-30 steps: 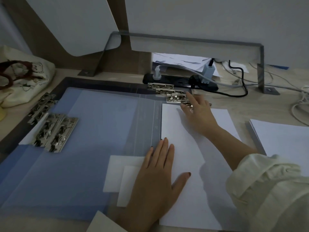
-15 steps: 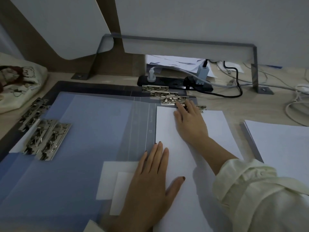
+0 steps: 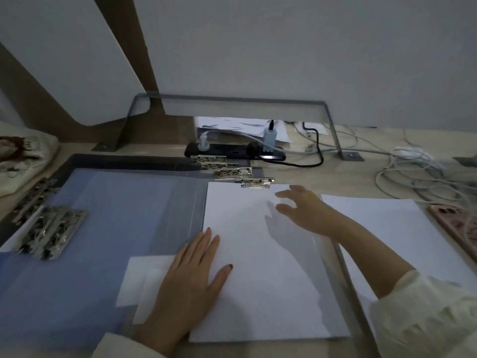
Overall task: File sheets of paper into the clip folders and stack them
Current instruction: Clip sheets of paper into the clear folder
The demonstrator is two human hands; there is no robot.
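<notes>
Sheet (image 3: pixel 263 267) lies on the right half of the open folder (image 3: pixel 103 228), its top edge meeting the clip (image 3: pixel 256 182). The left hand (image 3: pixel 188 285) rests flat on its left edge, fingers straight. The right hand (image 3: pixel 302 210) is over its upper right corner, fingers loosely spread, holding nothing.

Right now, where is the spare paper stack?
Head view, right side: the spare paper stack lies just right of the open folder, partly under the right forearm.
</notes>
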